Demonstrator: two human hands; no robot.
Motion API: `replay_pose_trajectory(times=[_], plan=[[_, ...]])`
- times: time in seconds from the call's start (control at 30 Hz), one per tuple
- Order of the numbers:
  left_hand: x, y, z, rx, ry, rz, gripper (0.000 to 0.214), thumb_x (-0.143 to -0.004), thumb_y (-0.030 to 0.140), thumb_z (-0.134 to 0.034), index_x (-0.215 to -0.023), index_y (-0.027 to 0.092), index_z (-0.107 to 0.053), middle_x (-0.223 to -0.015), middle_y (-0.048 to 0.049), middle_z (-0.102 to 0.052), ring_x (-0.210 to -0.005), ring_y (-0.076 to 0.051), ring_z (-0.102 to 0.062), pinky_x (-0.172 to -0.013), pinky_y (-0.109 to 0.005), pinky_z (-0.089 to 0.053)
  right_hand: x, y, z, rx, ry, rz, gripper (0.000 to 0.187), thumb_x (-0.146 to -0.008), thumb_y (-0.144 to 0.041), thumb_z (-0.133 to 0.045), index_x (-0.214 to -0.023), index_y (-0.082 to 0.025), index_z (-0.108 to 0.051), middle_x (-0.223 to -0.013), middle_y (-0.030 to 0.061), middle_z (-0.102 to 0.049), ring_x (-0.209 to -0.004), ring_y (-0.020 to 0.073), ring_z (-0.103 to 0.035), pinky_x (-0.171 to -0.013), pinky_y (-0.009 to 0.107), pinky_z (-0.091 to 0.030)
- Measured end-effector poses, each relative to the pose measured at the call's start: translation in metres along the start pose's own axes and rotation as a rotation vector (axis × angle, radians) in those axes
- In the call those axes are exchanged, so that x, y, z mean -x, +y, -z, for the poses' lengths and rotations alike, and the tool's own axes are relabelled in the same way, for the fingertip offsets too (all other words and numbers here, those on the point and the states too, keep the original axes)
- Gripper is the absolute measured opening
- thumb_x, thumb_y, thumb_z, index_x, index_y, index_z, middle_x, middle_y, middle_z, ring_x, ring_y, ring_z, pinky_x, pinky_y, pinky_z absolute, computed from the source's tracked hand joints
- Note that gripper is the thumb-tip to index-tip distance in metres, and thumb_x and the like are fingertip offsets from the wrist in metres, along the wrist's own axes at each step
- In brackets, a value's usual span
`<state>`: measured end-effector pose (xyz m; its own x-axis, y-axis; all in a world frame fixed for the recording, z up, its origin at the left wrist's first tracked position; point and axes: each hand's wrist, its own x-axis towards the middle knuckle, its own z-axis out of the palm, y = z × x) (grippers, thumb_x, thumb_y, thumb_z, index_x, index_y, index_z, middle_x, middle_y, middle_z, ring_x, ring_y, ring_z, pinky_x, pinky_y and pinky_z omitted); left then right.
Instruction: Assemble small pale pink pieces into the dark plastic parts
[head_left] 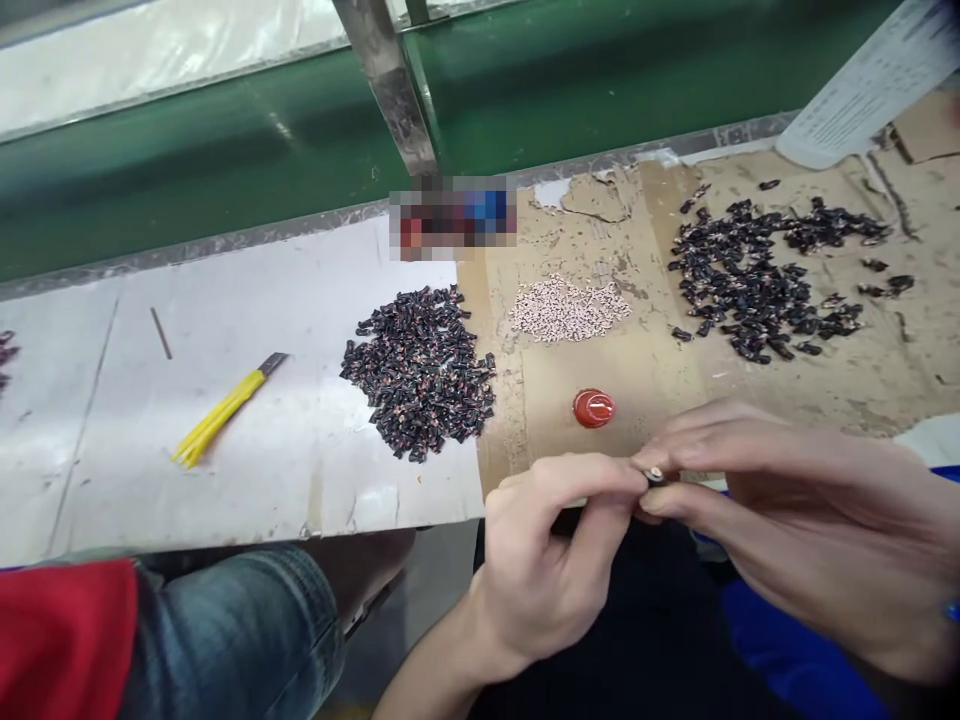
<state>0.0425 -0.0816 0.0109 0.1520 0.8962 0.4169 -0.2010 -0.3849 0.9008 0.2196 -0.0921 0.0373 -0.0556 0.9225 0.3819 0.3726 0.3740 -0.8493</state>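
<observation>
**Left hand:** I log the left hand [547,560] low and centre, its fingers curled, with thumb and forefinger clenched on a small dark cylindrical piece with a pale end [655,476].

**Right hand:** I log the right hand [795,500] entering from the right, thumb and forefinger pinching the same piece from the opposite side. Neither hand has released it.

**Held piece:** It sits between the two pinches, over the front edge of the bench. Its finer detail is too small for me to read.

**Below the hands:** I note bright blue fabric [787,640] at lower right. A blue denim leg [240,630] and a red cloth [64,640] lie at lower left; I cannot tell whose the leg is.

**Bench, front:** A round glossy red cap [594,408] rests on a worn brown cardboard sheet [637,380], just beyond the hands. A yellow-handled utility knife [225,410] and a thin brown stick [160,332] lie on a white bench covering [225,490] to the left.

**Piles:** A heap of dark pieces [418,372] sits on the white covering, against the cardboard's edge. A pale pink heap of small pieces [568,310] and a wider dark heap [757,280] lie on the cardboard.

**Far side:** I record a printed white paper sheet [870,80], a grey metal upright [390,85] and a green panel [187,170]. A pixelated patch [452,217] hides whatever lies at the bench's rear edge.
</observation>
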Motion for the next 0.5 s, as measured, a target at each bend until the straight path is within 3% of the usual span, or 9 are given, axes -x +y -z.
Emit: replay_pose_trajectory(times=[0.1, 0.3, 0.5], plan=[[-0.002, -0.001, 0.003, -0.049, -0.029, -0.110, 0.028, -0.097, -0.003, -0.066, -0.120, 0.013, -0.070, -0.108, -0.0039, -0.082, -0.098, -0.010, -0.080, -0.094, -0.011, -0.061, -0.005, -0.002, 0.004, 0.004, -0.051, 0.031, 0.023, -0.083, -0.014, -0.087, -0.101, -0.026, -0.077, -0.093, -0.0047, -0.083, -0.080, 0.0098, -0.077, -0.081, 0.015, -0.065], [-0.001, -0.003, 0.004, -0.030, -0.043, -0.167, 0.027, -0.099, -0.001, -0.063, -0.123, 0.009, -0.069, -0.110, -0.0103, -0.083, -0.102, -0.016, -0.081, -0.093, -0.019, -0.064, -0.013, -0.008, 0.008, 0.061, -0.118, 0.089, 0.016, -0.089, -0.019, -0.084, -0.102, -0.025, -0.077, -0.093, -0.0048, -0.084, -0.082, 0.0085, -0.078, -0.082, 0.012, -0.063], [-0.006, -0.002, 0.011, -0.149, -0.141, -0.224, 0.025, -0.098, 0.004, -0.064, -0.120, 0.013, -0.069, -0.104, -0.0118, -0.083, -0.086, -0.020, -0.082, -0.074, -0.024, -0.066, -0.017, -0.010, 0.012, 0.007, -0.191, 0.095, 0.005, -0.095, -0.021, -0.077, -0.100, -0.022, -0.078, -0.092, -0.0021, -0.082, -0.081, 0.0090, -0.078, -0.083, 0.014, -0.064]])
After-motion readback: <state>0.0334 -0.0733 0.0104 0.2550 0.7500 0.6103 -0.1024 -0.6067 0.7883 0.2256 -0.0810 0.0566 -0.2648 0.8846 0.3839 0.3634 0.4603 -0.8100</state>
